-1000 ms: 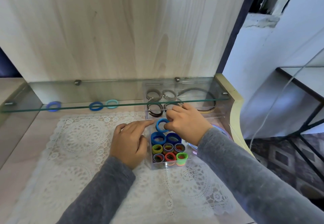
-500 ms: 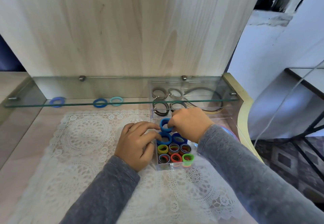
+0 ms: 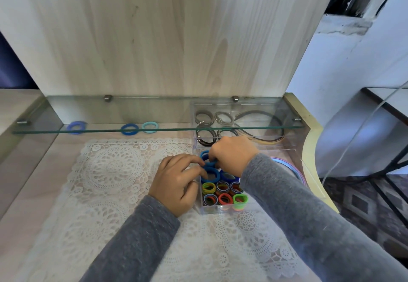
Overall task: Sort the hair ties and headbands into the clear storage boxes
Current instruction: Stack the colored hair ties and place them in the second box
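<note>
A small clear box [image 3: 210, 210] on the lace mat holds several coloured hair ties standing on edge. My right hand [image 3: 231, 154] pinches a blue hair tie [image 3: 204, 156] upright at the box's far end. My left hand [image 3: 176, 182] rests against the box's left side, its fingers curled onto another blue tie [image 3: 209, 175] at the near-left of the blue row. A longer clear box [image 3: 276, 148] behind holds brown and grey ties and dark headbands [image 3: 262, 114]. Three blue and teal ties [image 3: 130, 129] lie loose under the glass shelf.
A glass shelf [image 3: 154, 129] spans the desk just above the back boxes and loose ties. A wooden back panel rises behind. A white lace mat [image 3: 110, 171] covers the desk. Blue-rimmed round object [image 3: 287, 164] sits right of my arm. The desk's right edge [image 3: 313, 160] curves.
My right hand has lowered the blue tie toward the box's far end. My left forefinger has pulled back from pointing and curled onto the blue tie in the box.
</note>
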A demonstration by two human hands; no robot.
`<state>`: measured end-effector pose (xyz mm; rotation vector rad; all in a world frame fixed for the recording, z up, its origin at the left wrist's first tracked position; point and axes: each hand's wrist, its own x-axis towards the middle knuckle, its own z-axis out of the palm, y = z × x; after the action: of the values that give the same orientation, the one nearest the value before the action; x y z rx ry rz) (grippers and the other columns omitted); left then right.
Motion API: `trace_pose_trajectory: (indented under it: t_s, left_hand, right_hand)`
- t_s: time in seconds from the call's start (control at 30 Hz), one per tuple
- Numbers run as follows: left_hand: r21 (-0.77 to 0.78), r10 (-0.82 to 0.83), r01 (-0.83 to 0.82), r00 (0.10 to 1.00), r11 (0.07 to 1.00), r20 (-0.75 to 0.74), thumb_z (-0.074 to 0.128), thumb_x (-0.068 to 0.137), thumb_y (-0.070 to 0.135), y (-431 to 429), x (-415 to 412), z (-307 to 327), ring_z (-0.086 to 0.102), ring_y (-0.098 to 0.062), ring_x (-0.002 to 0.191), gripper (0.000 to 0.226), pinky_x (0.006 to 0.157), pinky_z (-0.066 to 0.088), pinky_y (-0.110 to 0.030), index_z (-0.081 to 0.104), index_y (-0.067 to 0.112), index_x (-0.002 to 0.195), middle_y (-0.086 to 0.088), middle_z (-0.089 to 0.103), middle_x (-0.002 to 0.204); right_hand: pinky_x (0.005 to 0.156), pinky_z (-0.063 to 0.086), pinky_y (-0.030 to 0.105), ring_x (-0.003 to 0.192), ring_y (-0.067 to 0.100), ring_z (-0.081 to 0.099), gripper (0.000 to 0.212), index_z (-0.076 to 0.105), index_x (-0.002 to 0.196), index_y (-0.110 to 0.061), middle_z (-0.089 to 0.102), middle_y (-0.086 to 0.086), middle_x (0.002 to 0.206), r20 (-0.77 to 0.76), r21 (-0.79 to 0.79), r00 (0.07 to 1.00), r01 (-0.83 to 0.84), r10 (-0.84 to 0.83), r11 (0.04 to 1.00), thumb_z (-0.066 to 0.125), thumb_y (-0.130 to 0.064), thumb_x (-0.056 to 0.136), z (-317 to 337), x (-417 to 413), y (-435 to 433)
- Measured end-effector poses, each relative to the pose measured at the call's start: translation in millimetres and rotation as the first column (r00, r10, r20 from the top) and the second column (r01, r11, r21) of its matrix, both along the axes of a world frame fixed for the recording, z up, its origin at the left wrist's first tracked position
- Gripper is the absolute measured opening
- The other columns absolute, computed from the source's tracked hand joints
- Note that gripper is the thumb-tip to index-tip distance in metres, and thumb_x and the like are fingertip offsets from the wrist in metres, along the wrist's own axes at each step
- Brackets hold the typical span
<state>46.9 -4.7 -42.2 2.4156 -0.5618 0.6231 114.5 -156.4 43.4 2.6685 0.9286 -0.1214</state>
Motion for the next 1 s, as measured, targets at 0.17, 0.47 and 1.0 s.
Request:
trace_pose_trajectory:
  t_s: [0.17, 0.47, 1.0]
  left_hand:
    - [0.006, 0.000, 0.000, 1.000, 1.000, -0.016, 0.043, 0.069, 0.016, 0, 0, 0, 0.056, -0.012, 0.102, 0.029, 0.087, 0.036, -0.032, 0.067, 0.021, 0.085, 0.009, 0.063, 0.107]
    - [-0.001, -0.004, 0.004, 0.999, 1.000, -0.033, 0.043, 0.068, 0.017, 0, 0, 1, 0.057, -0.012, 0.102, 0.030, 0.088, 0.038, -0.037, 0.066, 0.023, 0.085, 0.012, 0.063, 0.107]
    - [0.009, -0.002, 0.002, 1.000, 1.000, -0.023, 0.043, 0.068, 0.017, -1, -1, 0, 0.057, -0.012, 0.098, 0.028, 0.086, 0.038, -0.035, 0.066, 0.022, 0.084, 0.011, 0.062, 0.101]
  right_hand:
    - [0.066, 0.043, 0.033, 0.097, 0.026, 0.061, 0.032, 0.059, 0.121, -0.024, 0.059, 0.007, 0.112, -0.025, -0.023, 0.999, 0.046, -0.047, 0.999, 0.055, -0.013, 0.092, 4, -3, 3]
    - [0.074, 0.053, 0.036, 0.095, 0.021, 0.061, 0.030, 0.060, 0.112, -0.036, 0.061, -0.002, 0.111, -0.058, 0.205, 0.996, 0.078, -0.067, 0.976, 0.051, -0.017, 0.090, 12, -1, -14]
    - [0.075, 0.053, 0.040, 0.091, 0.025, 0.060, 0.029, 0.066, 0.115, -0.027, 0.058, 0.003, 0.102, -0.074, 0.353, 0.997, 0.023, 0.004, 0.935, 0.053, -0.015, 0.091, -19, -9, -6]
